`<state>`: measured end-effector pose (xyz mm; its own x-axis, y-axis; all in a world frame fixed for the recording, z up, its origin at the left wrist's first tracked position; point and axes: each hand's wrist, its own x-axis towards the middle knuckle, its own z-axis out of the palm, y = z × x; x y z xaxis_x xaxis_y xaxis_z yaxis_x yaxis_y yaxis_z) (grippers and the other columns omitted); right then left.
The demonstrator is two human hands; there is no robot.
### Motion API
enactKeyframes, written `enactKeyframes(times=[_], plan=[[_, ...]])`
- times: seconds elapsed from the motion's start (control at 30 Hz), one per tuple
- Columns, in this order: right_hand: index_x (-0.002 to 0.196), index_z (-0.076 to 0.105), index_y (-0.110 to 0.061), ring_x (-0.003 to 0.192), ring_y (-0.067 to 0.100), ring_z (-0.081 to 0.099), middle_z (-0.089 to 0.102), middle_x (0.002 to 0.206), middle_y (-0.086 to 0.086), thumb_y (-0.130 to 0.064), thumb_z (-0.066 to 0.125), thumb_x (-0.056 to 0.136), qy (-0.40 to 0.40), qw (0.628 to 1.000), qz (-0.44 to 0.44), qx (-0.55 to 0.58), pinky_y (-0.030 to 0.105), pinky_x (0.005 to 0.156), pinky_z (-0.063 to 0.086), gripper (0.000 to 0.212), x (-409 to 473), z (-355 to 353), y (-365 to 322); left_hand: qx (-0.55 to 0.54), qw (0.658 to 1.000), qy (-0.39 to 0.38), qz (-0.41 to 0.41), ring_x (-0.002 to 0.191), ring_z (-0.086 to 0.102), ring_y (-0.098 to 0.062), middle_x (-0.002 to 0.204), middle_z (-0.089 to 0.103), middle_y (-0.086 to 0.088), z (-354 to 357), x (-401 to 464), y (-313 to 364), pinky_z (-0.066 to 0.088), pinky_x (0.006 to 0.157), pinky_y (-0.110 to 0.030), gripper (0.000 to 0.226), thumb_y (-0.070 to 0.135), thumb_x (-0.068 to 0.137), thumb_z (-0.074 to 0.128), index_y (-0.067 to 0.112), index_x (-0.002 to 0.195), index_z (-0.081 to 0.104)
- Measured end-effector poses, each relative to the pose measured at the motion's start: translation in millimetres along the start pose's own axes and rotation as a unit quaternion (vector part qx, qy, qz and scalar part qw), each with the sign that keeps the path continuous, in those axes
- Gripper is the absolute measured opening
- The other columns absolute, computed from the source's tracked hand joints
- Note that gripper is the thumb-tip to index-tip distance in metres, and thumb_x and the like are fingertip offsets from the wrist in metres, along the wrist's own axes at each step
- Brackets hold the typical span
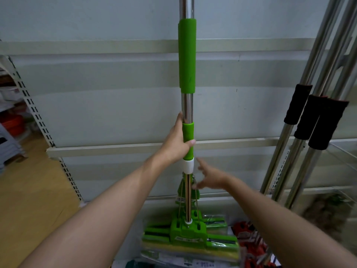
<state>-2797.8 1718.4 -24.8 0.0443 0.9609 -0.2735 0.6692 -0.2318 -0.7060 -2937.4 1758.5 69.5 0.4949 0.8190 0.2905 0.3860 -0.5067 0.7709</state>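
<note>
The left hand [178, 140] holds the sponge mop [187, 55] upright, its grip closed round the short green sleeve [188, 132]; the mop head [190, 235] stays low. The right hand [210, 176], grip open, hovers just beside the pole. Next, I think, it must close below the white collar [188, 166].

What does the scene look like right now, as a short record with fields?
left hand: grips the mop pole at its lower green sleeve
right hand: open, fingers spread beside the pole under the white collar; contact unclear
mop head: green, sponge type, at the bottom; pole upright
nearby: steel poles with black grips lean at the right
</note>
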Motion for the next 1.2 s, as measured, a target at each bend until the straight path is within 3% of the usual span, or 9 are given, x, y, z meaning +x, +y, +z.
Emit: enactKeyframes(times=[0.23, 0.37, 0.53, 0.7, 0.9, 1.2], plan=[[0.146, 0.029, -0.017, 0.129, 0.02, 0.045, 0.045, 0.144, 0.007, -0.026, 0.073, 0.081, -0.007, 0.995, 0.095, -0.033, 0.023, 0.1, 0.04, 0.08, -7, 99, 98, -0.016, 0.999, 0.044, -0.022, 0.119, 0.052, -0.028, 0.137, 0.046, -0.008, 18, -7, -22, 0.043, 0.102, -0.043, 0.08, 0.009, 0.084, 0.065, 0.023, 0.147, 0.016], [0.142, 0.038, -0.019, 0.119, 0.018, 0.055, 0.052, 0.138, 0.004, -0.026, 0.064, 0.089, 0.034, 0.996, 0.077, -0.03, 0.023, 0.091, 0.043, 0.06, 3, 111, 100, -0.026, 0.998, 0.045, -0.038, 0.11, 0.056, -0.025, 0.124, 0.055, -0.005, 23, -8, -29, 0.047, 0.095, -0.041, 0.064, 0.013, 0.087, 0.063, 0.025, 0.139, 0.027], [0.139, 0.042, -0.015, 0.109, 0.024, 0.061, 0.058, 0.129, 0.011, -0.025, 0.052, 0.096, 0.06, 0.996, 0.06, -0.041, 0.025, 0.079, 0.046, 0.045, 13, 102, 88, -0.017, 0.998, 0.048, -0.046, 0.106, 0.058, -0.028, 0.119, 0.058, -0.01, 24, -6, -26, 0.048, 0.092, -0.041, 0.062, 0.013, 0.087, 0.062, 0.024, 0.138, 0.027], [0.139, 0.041, -0.015, 0.108, 0.025, 0.061, 0.059, 0.128, 0.011, -0.025, 0.048, 0.097, 0.051, 0.996, 0.053, -0.054, 0.028, 0.08, 0.047, 0.043, 12, 103, 92, -0.014, 0.997, 0.051, -0.051, 0.105, 0.058, -0.028, 0.118, 0.058, -0.01, 24, -7, -24, 0.048, 0.091, -0.038, 0.061, 0.012, 0.087, 0.061, 0.023, 0.137, 0.027], [0.142, 0.038, -0.015, 0.106, 0.027, 0.062, 0.059, 0.129, 0.01, -0.025, 0.049, 0.097, 0.047, 0.996, 0.054, -0.045, 0.021, 0.066, 0.042, 0.047, 14, 103, 94, -0.007, 0.997, 0.053, -0.056, 0.104, 0.058, -0.028, 0.118, 0.057, -0.011, 27, -8, -22, 0.048, 0.091, -0.039, 0.061, 0.012, 0.088, 0.06, 0.023, 0.138, 0.026], [0.14, 0.039, -0.014, 0.108, 0.026, 0.061, 0.059, 0.128, 0.011, -0.025, 0.049, 0.097, 0.044, 0.997, 0.042, -0.049, 0.021, 0.07, 0.043, 0.045, 13, 103, 96, -0.001, 0.996, 0.058, -0.062, 0.105, 0.058, -0.029, 0.119, 0.056, -0.012, 27, -10, -20, 0.048, 0.091, -0.04, 0.063, 0.012, 0.089, 0.059, 0.024, 0.139, 0.024]])
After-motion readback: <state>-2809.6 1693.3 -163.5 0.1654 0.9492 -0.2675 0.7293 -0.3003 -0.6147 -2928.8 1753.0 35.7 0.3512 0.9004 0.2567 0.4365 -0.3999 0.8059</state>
